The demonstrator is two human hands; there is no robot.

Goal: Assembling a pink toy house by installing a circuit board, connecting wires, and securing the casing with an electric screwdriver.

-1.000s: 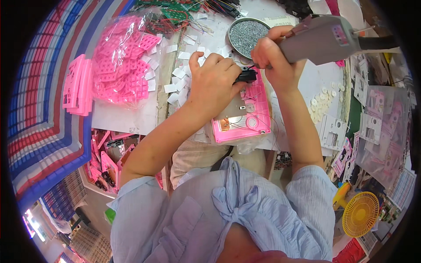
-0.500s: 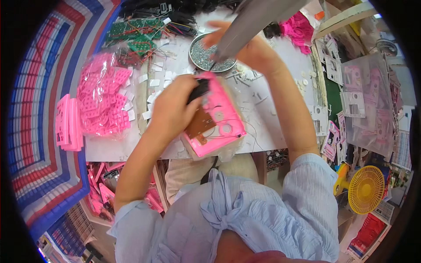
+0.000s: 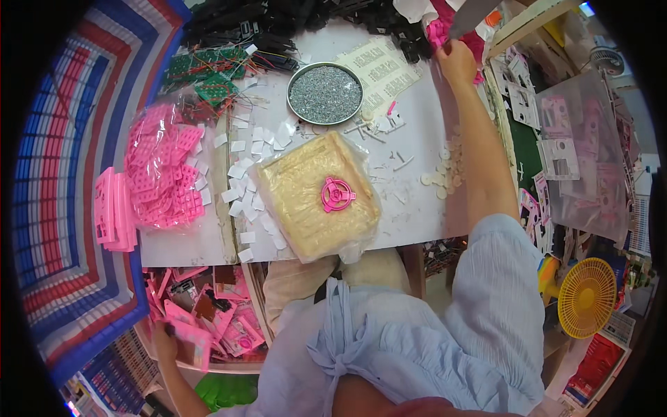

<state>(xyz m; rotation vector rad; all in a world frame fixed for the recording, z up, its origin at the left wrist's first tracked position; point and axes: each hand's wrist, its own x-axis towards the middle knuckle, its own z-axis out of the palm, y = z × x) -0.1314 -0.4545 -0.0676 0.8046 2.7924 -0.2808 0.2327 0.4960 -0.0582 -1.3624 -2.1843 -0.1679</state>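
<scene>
At the lower left, my left hand (image 3: 165, 344) grips a pink plastic casing (image 3: 191, 340) over an open drawer (image 3: 260, 354) of similar pink casings. My right hand (image 3: 458, 64) reaches to the far right of the table, its fingers closed on a bright pink plastic part (image 3: 438, 33) beside a dark pink heap. A grey tool (image 3: 476, 15) hangs close over those fingers; whether they touch it I cannot tell. In front of me a yellowish pad (image 3: 302, 201) wrapped in clear plastic lies on the table. On it rests a pink spoked ring (image 3: 338, 194).
A round tin (image 3: 290, 104) of small metal screws stands beyond the pad. White square tabs (image 3: 240, 167) lie to its left, near a clear bag of pink parts (image 3: 163, 174) and green circuit boards (image 3: 215, 90). Black parts (image 3: 319, 17) line the back. A yellow fan (image 3: 587, 299) stands right.
The pink casing with its brown board has left the pad; my left hand has moved down to the drawer. My right hand and the grey tool have shifted to the far right.
</scene>
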